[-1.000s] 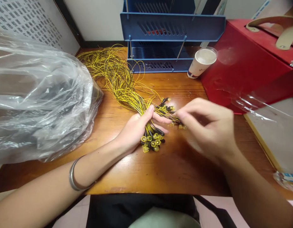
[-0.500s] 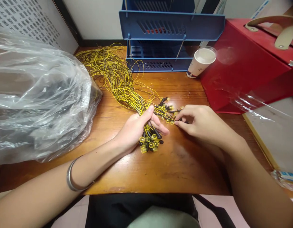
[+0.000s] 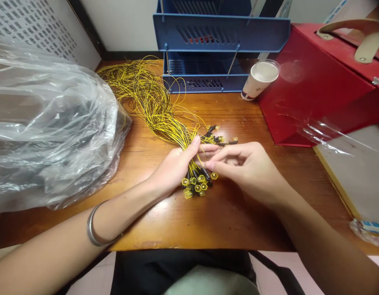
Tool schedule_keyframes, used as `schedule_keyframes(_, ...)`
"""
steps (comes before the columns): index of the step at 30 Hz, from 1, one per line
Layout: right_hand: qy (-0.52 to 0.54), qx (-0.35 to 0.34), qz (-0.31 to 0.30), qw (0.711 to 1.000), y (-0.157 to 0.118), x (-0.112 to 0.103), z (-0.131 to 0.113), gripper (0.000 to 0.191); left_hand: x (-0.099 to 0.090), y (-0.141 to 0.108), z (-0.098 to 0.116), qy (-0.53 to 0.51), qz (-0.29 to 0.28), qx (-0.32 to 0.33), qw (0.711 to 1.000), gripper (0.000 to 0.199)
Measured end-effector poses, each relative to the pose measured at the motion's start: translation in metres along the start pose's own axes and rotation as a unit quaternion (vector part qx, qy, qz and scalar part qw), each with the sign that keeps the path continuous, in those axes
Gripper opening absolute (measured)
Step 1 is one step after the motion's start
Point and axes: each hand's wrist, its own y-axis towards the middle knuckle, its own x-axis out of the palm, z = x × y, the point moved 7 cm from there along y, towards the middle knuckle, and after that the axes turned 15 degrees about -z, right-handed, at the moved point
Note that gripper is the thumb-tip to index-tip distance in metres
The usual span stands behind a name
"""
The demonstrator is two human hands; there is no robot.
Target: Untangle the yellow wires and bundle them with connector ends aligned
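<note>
My left hand [image 3: 180,162] is closed around a bundle of thin yellow and black wires [image 3: 160,108], thumb on top. Below it, the wires end in black sleeves with clear yellow hexagonal caps [image 3: 197,187]. Beside the bundle, my right hand [image 3: 244,166] pinches a single wire between thumb and fingertips; its black sleeve and yellow cap [image 3: 214,175] hang just under the fingertips. Behind the hands, several loose capped wire ends [image 3: 219,139] lie on the wooden table. The wires' far ends spread out toward the back left.
A clear plastic bag [image 3: 57,135] with dark contents fills the left side. At the back stand a blue tiered tray [image 3: 221,35] and a paper cup [image 3: 259,80]. A red box [image 3: 318,86] with a beige handle is at the right, near a pale board [image 3: 358,176].
My right hand has moved left from the loose wire ends to the bundle, bringing one capped wire with it. My left hand stays around the bundle.
</note>
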Motion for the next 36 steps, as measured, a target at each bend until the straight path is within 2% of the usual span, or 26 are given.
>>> schedule_keyframes(3,-0.033,-0.022,-0.033,0.999,0.001,0.010,-0.008,0.012,0.001,0.001,0.001,-0.002,-0.004,0.007,1.000,0.048)
schedule_keyframes(5,-0.021,-0.036,-0.043,0.998,0.000,0.006,-0.011,0.012,0.002,0.001,0.000,-0.012,-0.008,0.006,1.000,0.043)
schedule_keyframes(6,-0.021,-0.038,-0.021,0.999,-0.001,-0.002,-0.011,0.014,0.001,0.001,0.000,-0.021,-0.001,0.009,1.000,0.042)
schedule_keyframes(8,-0.060,-0.030,0.078,0.995,-0.006,-0.026,-0.009,0.020,-0.003,0.000,0.001,-0.040,0.020,0.024,0.999,0.041)
schedule_keyframes(10,-0.145,-0.007,0.168,0.975,-0.011,-0.046,-0.006,0.021,-0.005,0.000,0.001,-0.051,0.030,0.035,0.998,0.044)
schedule_keyframes(12,-0.231,0.003,0.155,0.961,-0.008,-0.049,-0.002,0.015,-0.004,-0.001,0.001,-0.046,0.026,0.036,0.998,0.046)
schedule_keyframes(14,-0.290,-0.007,0.114,0.950,-0.002,-0.043,0.003,0.011,-0.004,-0.001,0.001,-0.035,0.023,0.032,0.999,0.048)
schedule_keyframes(20,-0.332,0.019,0.053,0.942,0.010,-0.027,0.020,0.016,-0.003,-0.001,0.000,-0.029,0.016,0.025,0.999,0.052)
schedule_keyframes(22,-0.331,0.009,0.067,0.941,0.010,-0.030,0.018,0.014,-0.003,0.000,-0.001,-0.030,0.019,0.022,0.999,0.052)
schedule_keyframes(25,-0.303,-0.021,0.134,0.943,0.003,-0.043,0.005,0.013,-0.004,-0.001,-0.003,-0.046,0.022,0.016,0.999,0.046)
schedule_keyframes(27,-0.241,-0.016,0.152,0.958,-0.001,-0.049,0.001,0.015,-0.003,-0.001,-0.003,-0.049,0.023,0.010,0.998,0.043)
schedule_keyframes(28,-0.199,-0.010,0.143,0.970,-0.002,-0.048,0.001,0.016,-0.003,-0.001,-0.003,-0.044,0.025,0.007,0.999,0.042)
schedule_keyframes(32,-0.030,-0.001,0.055,0.998,-0.001,-0.019,0.003,0.018,-0.002,0.000,0.000,-0.009,0.022,0.005,1.000,0.043)
schedule_keyframes(34,0.002,-0.008,0.038,0.999,-0.001,-0.004,0.002,0.017,0.001,0.000,0.004,0.013,0.011,0.019,1.000,0.043)
schedule_keyframes(36,-0.016,-0.024,0.037,0.999,-0.001,0.005,-0.001,0.017,0.004,0.000,0.007,0.044,-0.012,0.034,0.998,0.040)
